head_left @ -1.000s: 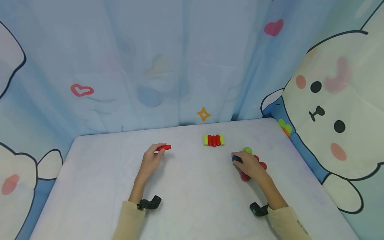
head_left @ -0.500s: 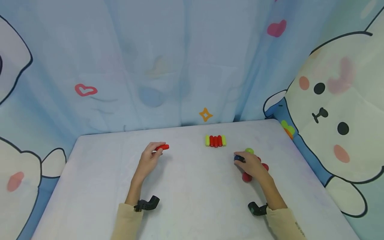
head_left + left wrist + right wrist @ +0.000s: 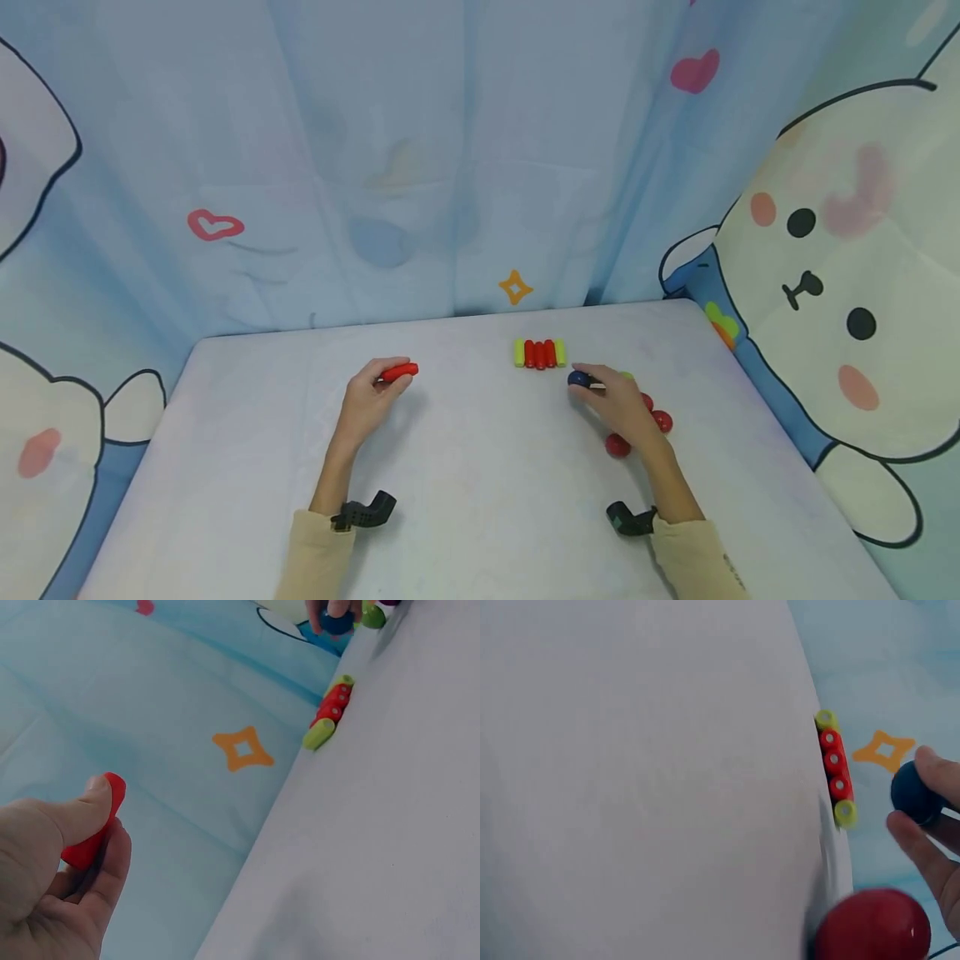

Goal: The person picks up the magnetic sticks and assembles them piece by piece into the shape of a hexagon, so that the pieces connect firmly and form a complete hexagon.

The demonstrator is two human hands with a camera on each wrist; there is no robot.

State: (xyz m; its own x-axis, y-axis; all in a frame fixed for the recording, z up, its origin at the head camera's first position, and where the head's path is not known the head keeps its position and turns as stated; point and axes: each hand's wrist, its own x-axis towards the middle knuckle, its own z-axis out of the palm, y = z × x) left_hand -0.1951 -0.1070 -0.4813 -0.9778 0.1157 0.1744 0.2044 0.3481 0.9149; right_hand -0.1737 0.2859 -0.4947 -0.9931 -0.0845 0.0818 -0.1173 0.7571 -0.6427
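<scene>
Left hand (image 3: pixel 363 402) pinches red peg (image 3: pixel 405 370), right hand (image 3: pixel 619 406) blue ball (image 3: pixel 578 379), well apart near table's far edge (image 3: pixel 360 328).

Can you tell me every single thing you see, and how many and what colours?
Held stick: 1, red, pinched in the left hand
Held ball: 1, dark blue, pinched in the right hand
Row's middle sticks: 3, red, near the table's far edge
Row's end sticks: 2, yellow-green, one at each end
Green ball: 1, green, partly hidden by the right hand
Red balls: at least 3, red, by the right hand
Table: 1, whitish, under everything
Curtain: blue, behind, with printed hearts, star and cartoon animals
Wrist devices: 2, black, one per wrist
Sleeves: 2, beige, on both arms
Hands: 2, bare, above the table
</scene>
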